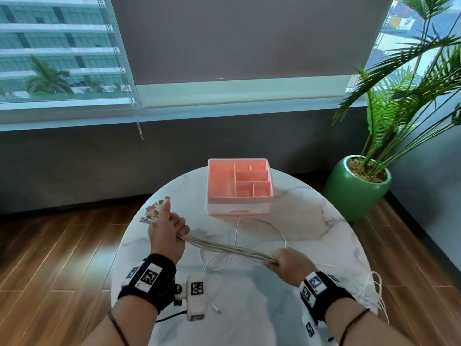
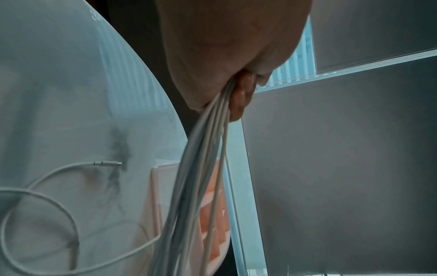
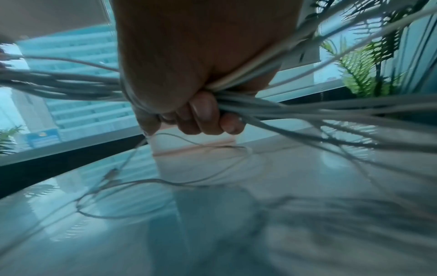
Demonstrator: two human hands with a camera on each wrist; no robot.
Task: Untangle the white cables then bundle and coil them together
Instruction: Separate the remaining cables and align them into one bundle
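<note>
A bundle of several white cables [image 1: 228, 248] stretches taut between my two hands above the round marble table [image 1: 311, 221]. My left hand [image 1: 166, 229] grips the bundle near its plug ends [image 1: 154, 211], which fan out past the fist. My right hand [image 1: 289, 264] grips the other end, and the loose tails [image 1: 376, 293] hang over the table's right edge. One more white cable [image 1: 249, 236] lies looped on the table under the bundle, its plug [image 1: 215, 308] near my left wrist. In the wrist views the fingers [image 2: 238, 100] [image 3: 203, 112] curl tight round the cables [image 2: 201, 158] [image 3: 272, 108].
A pink organiser box [image 1: 239, 186] with several compartments stands at the far middle of the table. A potted palm in a green pot [image 1: 356, 188] stands on the wooden floor to the right. A window wall runs behind.
</note>
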